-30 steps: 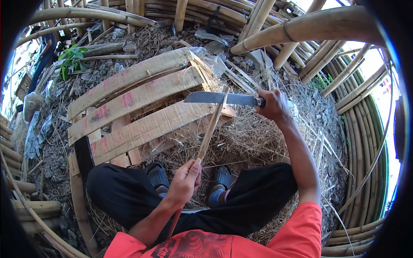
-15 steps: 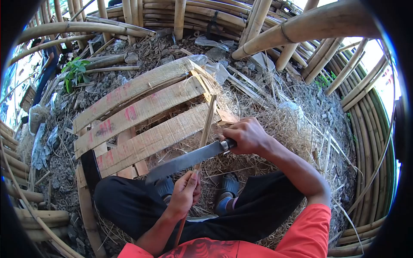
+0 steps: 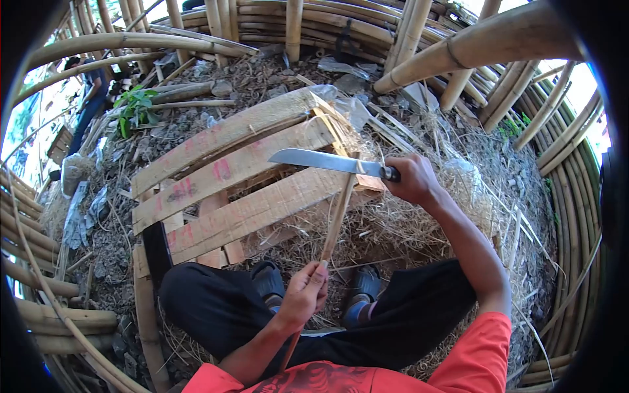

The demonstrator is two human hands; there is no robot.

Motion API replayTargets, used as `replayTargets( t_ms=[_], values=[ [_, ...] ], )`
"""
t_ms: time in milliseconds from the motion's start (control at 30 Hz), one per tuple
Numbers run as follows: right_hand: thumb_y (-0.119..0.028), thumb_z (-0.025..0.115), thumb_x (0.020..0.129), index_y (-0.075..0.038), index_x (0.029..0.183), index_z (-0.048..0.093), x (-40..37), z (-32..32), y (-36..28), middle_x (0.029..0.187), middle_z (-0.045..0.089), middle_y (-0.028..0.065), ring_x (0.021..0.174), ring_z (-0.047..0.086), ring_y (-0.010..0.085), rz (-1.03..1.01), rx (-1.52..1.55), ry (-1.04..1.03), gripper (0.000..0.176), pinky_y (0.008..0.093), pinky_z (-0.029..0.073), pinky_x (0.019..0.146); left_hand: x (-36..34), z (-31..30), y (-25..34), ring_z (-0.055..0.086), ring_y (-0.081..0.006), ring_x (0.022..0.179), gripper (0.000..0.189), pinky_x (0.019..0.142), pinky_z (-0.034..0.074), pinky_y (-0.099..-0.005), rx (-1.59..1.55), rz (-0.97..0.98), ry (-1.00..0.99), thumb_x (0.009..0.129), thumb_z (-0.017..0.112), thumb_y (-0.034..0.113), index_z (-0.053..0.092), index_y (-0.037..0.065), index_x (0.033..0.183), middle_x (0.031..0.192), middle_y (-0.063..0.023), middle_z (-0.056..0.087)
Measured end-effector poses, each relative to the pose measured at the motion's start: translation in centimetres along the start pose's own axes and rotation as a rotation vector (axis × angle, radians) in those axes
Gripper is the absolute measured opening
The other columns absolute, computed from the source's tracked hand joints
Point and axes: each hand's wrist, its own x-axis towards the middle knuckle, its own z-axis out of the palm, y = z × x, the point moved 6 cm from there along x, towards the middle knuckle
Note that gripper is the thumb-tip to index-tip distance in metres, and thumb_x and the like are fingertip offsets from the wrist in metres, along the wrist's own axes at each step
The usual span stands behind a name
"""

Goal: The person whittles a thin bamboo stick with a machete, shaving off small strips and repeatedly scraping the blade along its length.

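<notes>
My right hand (image 3: 413,179) is closed around the dark handle of a machete (image 3: 321,160). Its long blade points left and lies across the upper end of a bamboo strip (image 3: 337,219), where a thin curl of shaving shows. Lower down, my left hand (image 3: 306,295) grips the same strip, fingers wrapped round it. The strip slants up and away from my lap, its lower end running down toward my red shirt. Just beyond the blade stands a wooden pallet (image 3: 249,216) of rough planks with pink marks.
Pale shavings (image 3: 400,229) cover the ground around my feet. A black strip-like object (image 3: 157,252) leans at the pallet's left corner. Stacked bamboo poles (image 3: 576,262) line the right side, and a thick bamboo pole (image 3: 472,46) slants across the upper right. A person (image 3: 92,98) is partly visible at far left.
The machete has moved up and away along the bamboo strip, from near my left hand to the strip's far end. My left hand keeps its hold; the view has shifted slightly.
</notes>
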Motion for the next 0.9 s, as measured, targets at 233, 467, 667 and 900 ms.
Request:
replayTargets(
  t_ms=[233,467,667,900],
  values=[
    [-0.018,0.064,0.07,-0.009,0.065,0.06,-0.2,-0.3,0.3,0.053,0.057,0.0103,0.048,0.058,0.0279,0.047,0.011,0.013,0.011,0.0415,0.044,0.05,-0.1,-0.2,-0.6,0.026,-0.0033,0.044,0.027,0.038,0.022,-0.0205,0.039,0.003,-0.032,0.102,0.04,0.033,0.041,0.012,0.086,0.062,0.0053,0.032],
    [-0.02,0.067,0.072,-0.003,0.072,0.064,-0.2,0.2,-0.6,0.056,0.057,0.0137,0.052,0.058,0.0315,0.159,0.196,-0.15,0.017,0.0392,0.045,0.053,0.0,0.0,-0.9,0.027,-0.0026,0.046,0.027,0.038,0.023,-0.0193,-0.019,0.021,-0.038,0.102,0.041,0.034,0.043,0.012,0.087,0.064,0.0057,0.032],
    [-0.021,0.068,0.075,-0.011,0.071,0.063,-1.3,0.8,-4.3,0.052,0.055,0.0055,0.048,0.057,0.0251,-0.222,0.005,-0.153,0.011,0.038,0.045,0.049,-0.3,-0.5,-0.4,0.028,-0.0026,0.046,0.026,0.039,0.023,-0.0194,-0.024,0.037,-0.038,0.102,0.042,0.034,0.043,0.011,0.088,0.064,0.006,0.032],
    [-0.013,0.066,0.07,-0.01,0.065,0.064,0.7,-0.9,2.2,0.05,0.058,0.0067,0.046,0.059,0.0205,0.076,-0.052,0.05,0.006,0.0363,0.049,0.05,0.1,0.3,-0.3,0.025,-0.003,0.045,0.025,0.038,0.02,-0.0198,0.028,0.062,-0.027,0.102,0.042,0.034,0.043,0.012,0.09,0.063,0.0058,0.03]
  ],
)
